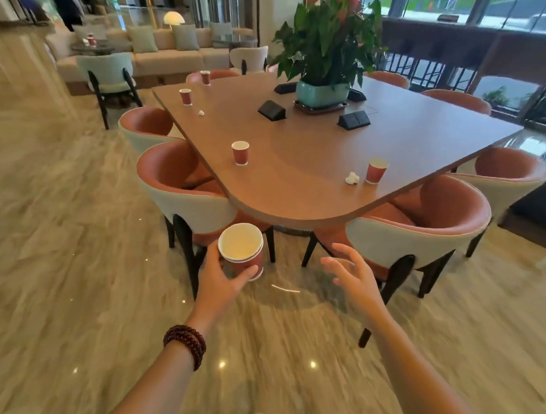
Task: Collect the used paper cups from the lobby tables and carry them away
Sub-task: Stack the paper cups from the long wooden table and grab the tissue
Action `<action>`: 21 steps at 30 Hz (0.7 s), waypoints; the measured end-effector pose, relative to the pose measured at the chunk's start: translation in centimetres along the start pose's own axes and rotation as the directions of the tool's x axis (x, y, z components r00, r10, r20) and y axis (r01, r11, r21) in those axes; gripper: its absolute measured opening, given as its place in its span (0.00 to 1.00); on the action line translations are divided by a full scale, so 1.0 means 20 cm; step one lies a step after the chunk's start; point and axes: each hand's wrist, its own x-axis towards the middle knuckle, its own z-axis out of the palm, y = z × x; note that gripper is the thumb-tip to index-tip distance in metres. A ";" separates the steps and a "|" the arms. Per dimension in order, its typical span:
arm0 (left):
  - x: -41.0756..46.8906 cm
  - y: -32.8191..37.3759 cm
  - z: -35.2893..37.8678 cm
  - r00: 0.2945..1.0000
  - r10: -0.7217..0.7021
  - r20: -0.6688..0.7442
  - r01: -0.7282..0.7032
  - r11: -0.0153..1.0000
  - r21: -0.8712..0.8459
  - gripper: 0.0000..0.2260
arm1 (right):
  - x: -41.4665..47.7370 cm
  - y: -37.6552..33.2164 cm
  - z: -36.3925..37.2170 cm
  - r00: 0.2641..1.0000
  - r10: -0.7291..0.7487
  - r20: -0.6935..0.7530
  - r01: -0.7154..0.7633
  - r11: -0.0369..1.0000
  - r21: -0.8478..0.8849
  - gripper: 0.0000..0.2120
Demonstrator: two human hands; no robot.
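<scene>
Left hand (pixel 220 286) curled round stacked red cups (pixel 243 249) — right hand (pixel 354 275) just beside, fingers spread, empty

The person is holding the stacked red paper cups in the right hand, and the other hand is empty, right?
Not quite. The head view shows the stacked red paper cups in the left hand. The right hand is the empty one.

Red cups (pixel 240 153), brown table (pixel 310 162), teal pot (pixel 322 94).
</scene>
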 end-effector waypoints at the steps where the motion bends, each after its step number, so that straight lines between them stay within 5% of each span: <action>1: 0.10 -0.01 0.01 1.000 -0.004 0.017 0.004 1.000 0.004 0.32 | 0.08 -0.02 0.01 1.000 0.000 -0.014 0.000 1.000 0.007 0.16; 13: 1.21 -0.15 0.28 0.979 -0.068 0.192 0.067 0.998 0.012 0.31 | 1.10 -0.08 0.01 0.990 0.067 -0.126 -0.064 0.997 0.031 0.17; 21: 1.92 -0.32 0.59 0.983 -0.074 0.167 0.062 0.995 0.077 0.32 | 1.82 -0.07 -0.10 0.980 0.032 -0.197 -0.027 0.999 0.029 0.17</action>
